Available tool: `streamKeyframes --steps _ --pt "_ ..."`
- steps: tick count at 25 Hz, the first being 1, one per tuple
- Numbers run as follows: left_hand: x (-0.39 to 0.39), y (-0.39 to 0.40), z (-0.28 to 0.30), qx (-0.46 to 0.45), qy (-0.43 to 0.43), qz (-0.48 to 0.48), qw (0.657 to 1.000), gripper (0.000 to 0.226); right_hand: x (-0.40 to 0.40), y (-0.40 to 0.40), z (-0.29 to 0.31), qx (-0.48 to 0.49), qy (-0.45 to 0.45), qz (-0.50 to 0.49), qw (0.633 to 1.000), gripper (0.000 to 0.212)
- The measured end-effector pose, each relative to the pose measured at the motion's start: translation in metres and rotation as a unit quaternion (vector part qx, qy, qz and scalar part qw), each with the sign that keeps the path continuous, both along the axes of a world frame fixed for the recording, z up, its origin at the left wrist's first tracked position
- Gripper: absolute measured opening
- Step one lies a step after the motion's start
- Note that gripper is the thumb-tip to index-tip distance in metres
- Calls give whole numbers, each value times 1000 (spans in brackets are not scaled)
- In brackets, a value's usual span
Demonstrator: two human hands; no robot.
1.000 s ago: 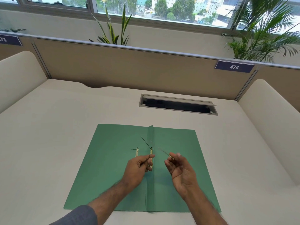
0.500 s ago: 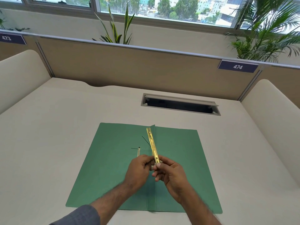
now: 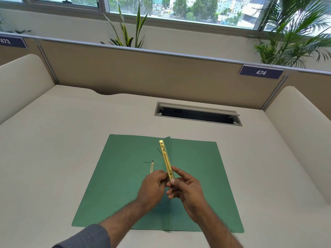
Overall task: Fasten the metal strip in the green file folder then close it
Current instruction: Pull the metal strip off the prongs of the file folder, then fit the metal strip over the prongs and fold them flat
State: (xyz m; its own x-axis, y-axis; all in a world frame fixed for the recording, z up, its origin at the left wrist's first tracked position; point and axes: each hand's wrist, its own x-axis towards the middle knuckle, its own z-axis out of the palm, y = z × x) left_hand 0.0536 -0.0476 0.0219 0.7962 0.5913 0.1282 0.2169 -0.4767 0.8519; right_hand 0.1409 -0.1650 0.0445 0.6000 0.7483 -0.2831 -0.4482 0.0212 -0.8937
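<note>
**A:** At desk 474, a flat green card file folder (image 3: 125,176) lies open on the cream desk (image 3: 53,149). Above its centre fold both hands hold a slim brass-coloured metal strip (image 3: 166,160), its far end tilted up and away. Who grips what?

**B:** The right hand (image 3: 188,188) pinches the strip's near end between thumb and forefinger; its other fingers curl beneath. The left hand (image 3: 152,185) meets the same end from the other side, fingertips bunched against it. Whether it truly clamps the metal, I cannot tell.

**A:** And the fastening itself?

**B:** Not yet made, by my reading. On the left leaf, just beside the fold, a thin brass prong (image 3: 151,168) stands up, and dark thread-like ends (image 3: 147,162) stick out near it. The strip hangs clear of them.

**A:** So how to do this step well?

**B:** Likely by lowering the strip flat, parallel to the fold, and lining its punched holes over the prongs before pressing. Holding by one end alone lets the far end wander; a hand at each end would steady it. Then bend the prongs flat and swing the cover over.
</note>
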Motion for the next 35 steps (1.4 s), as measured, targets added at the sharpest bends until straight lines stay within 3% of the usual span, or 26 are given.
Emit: streamKeyframes --steps 7,11,15,17,19,21,23,26,29,32,35 --pt "-2 1 -2 15 -7 -13 1000 21 -2 -2 -6 -23 -34 -15 999 38" --pt "-1 0 -3 -32 -11 -13 999 22 -3 -2 -9 -35 -38 -10 999 38" --pt "-4 9 4 -242 -24 31 970 39 -6 -1 -14 -57 -45 -6 997 38" --pt "-6 17 9 -336 -34 84 938 29 -10 -1 -18 -77 -50 2 996 37" --pt "-7 24 12 -363 -36 119 923 21 -13 0 -21 -93 -57 20 994 34" --pt "-9 28 13 -362 -30 123 924 21 -13 2 -22 -109 -97 32 989 23" --pt "-11 29 12 -366 -26 119 923 22 -9 6 -20 -126 -194 21 973 10" --pt "-11 30 12 -364 -20 113 924 23 9 24 -13 -159 -329 -22 931 12" --pt "-10 34 15 -375 -22 102 921 25 30 55 -4 -185 -410 -4 893 32" --pt "-10 36 17 -394 -29 92 914 28 43 80 -1 -212 -428 44 878 43" --pt "-8 38 16 -400 -29 97 911 26 51 91 -7 -200 -387 78 897 29"
